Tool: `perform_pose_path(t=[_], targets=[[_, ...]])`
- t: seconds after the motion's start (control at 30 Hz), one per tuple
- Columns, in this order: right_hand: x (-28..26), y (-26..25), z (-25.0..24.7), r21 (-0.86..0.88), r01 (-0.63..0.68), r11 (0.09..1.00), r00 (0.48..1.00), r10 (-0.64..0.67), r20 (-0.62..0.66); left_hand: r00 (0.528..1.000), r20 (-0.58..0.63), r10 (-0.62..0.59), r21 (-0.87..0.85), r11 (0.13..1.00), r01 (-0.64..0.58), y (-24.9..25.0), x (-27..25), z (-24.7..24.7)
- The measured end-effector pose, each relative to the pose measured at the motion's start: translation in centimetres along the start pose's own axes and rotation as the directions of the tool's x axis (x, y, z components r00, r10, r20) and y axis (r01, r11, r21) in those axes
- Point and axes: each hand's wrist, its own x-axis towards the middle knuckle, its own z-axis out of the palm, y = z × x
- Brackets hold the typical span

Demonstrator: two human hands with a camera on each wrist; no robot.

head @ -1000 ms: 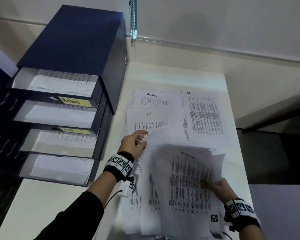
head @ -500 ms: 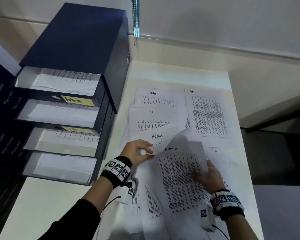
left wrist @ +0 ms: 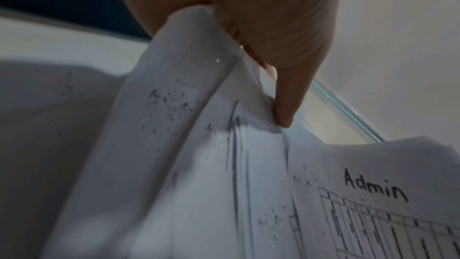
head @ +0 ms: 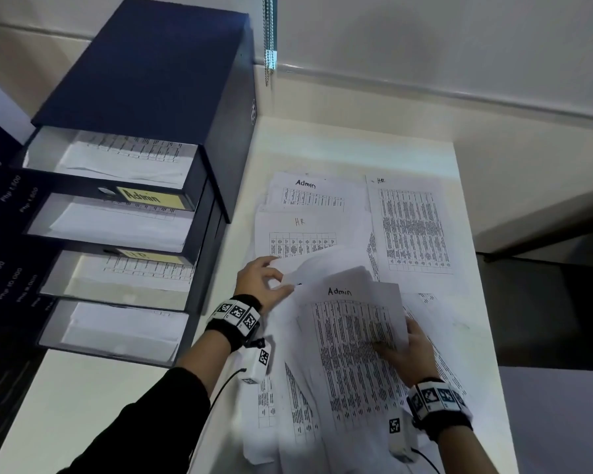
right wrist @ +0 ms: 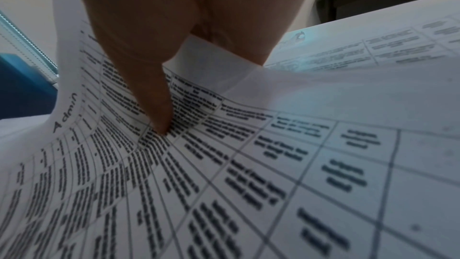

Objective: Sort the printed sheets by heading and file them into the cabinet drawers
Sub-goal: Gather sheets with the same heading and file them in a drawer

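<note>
While all four drawers (head: 117, 213) of the cabinet (head: 158, 70) at the upper left of the head view stand pulled out with paper already lying in each, many sheets are still loose on the table (head: 339, 145), so by my reading the filing is partway done at best. Two drawers carry yellow labels, "Admin" (head: 148, 199) above and "HR" (head: 144, 256) below it; the other two fronts are not readable.

At centre frame the left hand (head: 259, 285) pinches the curled upper edge of a sheet between thumb and fingertips (left wrist: 283, 117). Lower right, the right hand (head: 411, 354) grips the right edge of an Admin sheet (head: 353, 354), thumb (right wrist: 159, 121) pressed on the print and the other fingers hidden beneath the paper.

Above the hands lie another Admin page (head: 308, 193), an HR page (head: 302, 234) and a second HR page (head: 411, 227) at the right; more sheets overlap beneath the held ones, their headings hidden.

What remains, I judge, is to group these by heading and put each group in its matching drawer.
</note>
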Motion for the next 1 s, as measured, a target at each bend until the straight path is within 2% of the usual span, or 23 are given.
perform_pose_path(t=[0.1,0.2,0.27,0.33,0.47,0.63,0.67,0.73,0.8,0.83,0.9,1.0], targets=[[0.0,0.0,0.1,0.012,0.003,1.000,1.000,-0.003,-0.007,0.990,-0.012,0.140,0.107,0.985,-0.138,0.2,-0.2,0.3],[-0.2,-0.2,0.2,0.011,0.016,1.000,0.999,-0.016,-0.028,0.953,0.040,0.301,0.268,0.915,-0.300,1.6,-1.4,0.4],[-0.2,-0.2,0.3,0.012,0.010,1.000,0.999,-0.009,-0.040,0.926,0.053,0.374,0.205,0.903,-0.377,2.7,-2.6,0.3],[-0.2,-0.3,0.4,-0.001,0.017,1.000,0.999,-0.017,-0.047,0.912,0.094,0.398,0.079,0.911,-0.406,4.1,-4.2,0.5],[-0.1,0.0,0.5,0.010,0.011,1.000,0.999,-0.010,-0.036,0.913,0.171,0.371,-0.151,0.925,-0.348,6.0,-7.0,0.7],[-0.1,0.6,0.6,0.097,0.003,0.995,1.000,-0.002,-0.017,0.968,0.152,0.200,-0.141,0.974,-0.179,5.6,-7.0,-0.6],[-0.2,0.5,0.6,0.113,0.003,0.994,1.000,-0.001,-0.017,0.978,0.129,0.162,-0.122,0.982,-0.146,5.1,-6.2,-0.6],[-0.4,0.1,0.7,0.148,-0.016,0.989,1.000,0.019,-0.017,0.993,0.098,0.061,0.039,0.997,-0.065,3.4,-3.8,-0.4],[-0.6,-0.5,0.7,0.152,-0.017,0.988,1.000,0.019,-0.014,0.994,0.091,-0.055,0.220,0.975,0.033,1.2,-1.4,-0.4],[-0.7,-0.8,0.7,0.148,-0.012,0.989,1.000,0.014,-0.012,0.992,0.102,-0.076,0.294,0.955,0.043,0.5,-0.5,-0.4],[-0.8,-1.1,0.6,0.156,-0.009,0.988,1.000,0.010,-0.009,0.988,0.144,-0.048,0.367,0.930,-0.009,-0.1,0.6,-0.5],[-0.9,-1.4,0.3,0.176,-0.003,0.984,1.000,0.003,0.001,0.990,0.109,0.091,0.342,0.931,-0.123,0.9,0.0,-0.3]])
